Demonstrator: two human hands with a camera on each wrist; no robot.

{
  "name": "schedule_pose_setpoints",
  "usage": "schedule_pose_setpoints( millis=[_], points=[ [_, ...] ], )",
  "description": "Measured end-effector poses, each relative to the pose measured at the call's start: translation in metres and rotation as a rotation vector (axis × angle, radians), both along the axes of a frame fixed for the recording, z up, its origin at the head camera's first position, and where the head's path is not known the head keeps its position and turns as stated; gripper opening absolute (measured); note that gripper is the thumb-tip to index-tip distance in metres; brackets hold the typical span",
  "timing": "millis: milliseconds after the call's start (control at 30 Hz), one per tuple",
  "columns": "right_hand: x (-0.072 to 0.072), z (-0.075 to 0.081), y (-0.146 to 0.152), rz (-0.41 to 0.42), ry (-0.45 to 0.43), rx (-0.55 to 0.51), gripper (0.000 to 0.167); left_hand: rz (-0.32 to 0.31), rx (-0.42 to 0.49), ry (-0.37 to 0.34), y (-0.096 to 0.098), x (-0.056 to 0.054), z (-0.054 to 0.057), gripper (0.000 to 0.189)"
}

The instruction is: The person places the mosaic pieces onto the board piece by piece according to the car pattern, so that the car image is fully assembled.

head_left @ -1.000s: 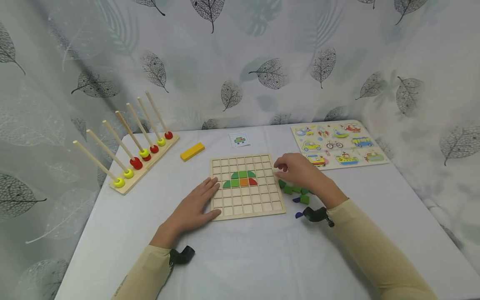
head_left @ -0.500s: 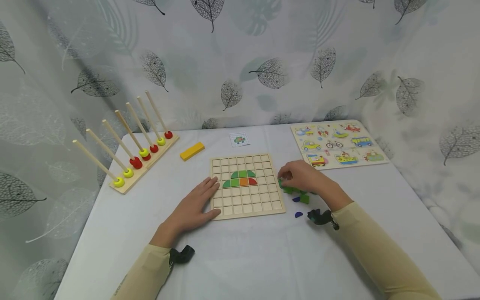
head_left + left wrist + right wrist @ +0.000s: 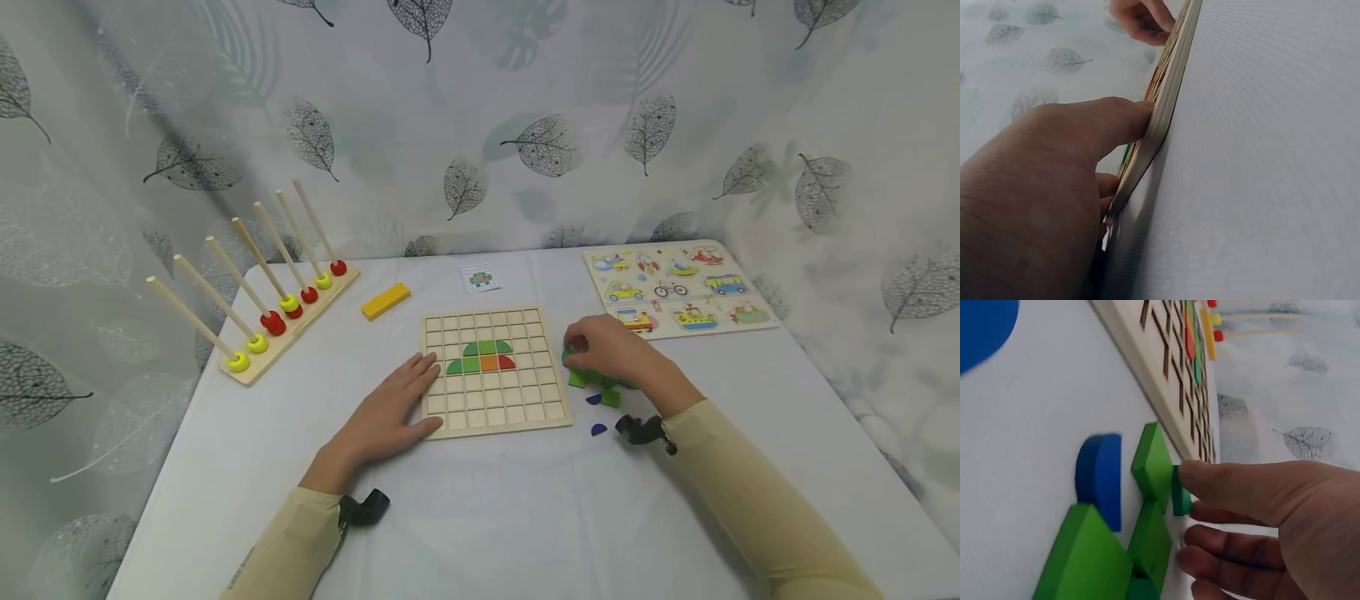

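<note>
A wooden grid board (image 3: 491,404) lies in the middle of the white table, with green, orange and red pieces set together in its squares. My left hand (image 3: 385,415) rests on the board's left edge, fingers extended and thumb at the near corner. Beyond the right edge, my right hand (image 3: 611,346) reaches over a small pile of pieces. In the right wrist view, its thumb and index finger pinch a dark green block (image 3: 1180,492) at the pile's border. Light green square blocks (image 3: 1152,456) and a blue half-round block (image 3: 1100,478) lie beside it.
A loose blue half-round piece (image 3: 598,430) lies nearer me. At the back stand a pegged bead rack (image 3: 303,317) on the left, a yellow bar (image 3: 386,301), a small picture card (image 3: 480,278) and a vehicle puzzle board (image 3: 678,302) on the right.
My right hand has come down and slightly right from beside the board's edge to the pile, and its fingers have closed on the dark green block. The left hand has stayed still.
</note>
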State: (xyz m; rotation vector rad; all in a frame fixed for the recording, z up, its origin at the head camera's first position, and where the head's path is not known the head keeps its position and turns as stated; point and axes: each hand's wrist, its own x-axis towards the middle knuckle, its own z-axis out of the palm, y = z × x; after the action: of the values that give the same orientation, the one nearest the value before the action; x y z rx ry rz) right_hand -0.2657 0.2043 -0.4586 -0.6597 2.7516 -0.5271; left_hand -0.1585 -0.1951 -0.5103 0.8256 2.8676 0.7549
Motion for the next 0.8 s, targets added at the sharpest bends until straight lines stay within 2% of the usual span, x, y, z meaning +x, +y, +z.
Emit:
schedule_pose_setpoints(
  millis=[200, 333, 467, 567, 800],
  points=[
    [-0.004, -0.003, 0.004, -0.117, 0.006, 0.081, 0.028, 0.002, -0.002, -0.007, 0.0, 0.0, 0.0, 0.087],
    [-0.004, -0.001, 0.008, -0.166, 0.017, 0.084, 0.032, 0.005, -0.002, -0.012, 0.001, 0.0, 0.0, 0.087],
    [-0.003, -0.001, 0.014, -0.115, 0.05, 0.011, 0.024, 0.01, -0.009, -0.018, 0.001, 0.0, 0.0, 0.087],
    [-0.002, -0.002, 0.016, -0.054, 0.039, -0.041, 0.03, 0.014, -0.016, -0.021, 0.0, 0.0, 0.0, 0.087],
    [0.001, -0.006, 0.015, -0.007, 0.027, -0.049, 0.028, 0.017, -0.021, -0.032, 0.0, -0.001, -0.002, 0.087]
  ],
)
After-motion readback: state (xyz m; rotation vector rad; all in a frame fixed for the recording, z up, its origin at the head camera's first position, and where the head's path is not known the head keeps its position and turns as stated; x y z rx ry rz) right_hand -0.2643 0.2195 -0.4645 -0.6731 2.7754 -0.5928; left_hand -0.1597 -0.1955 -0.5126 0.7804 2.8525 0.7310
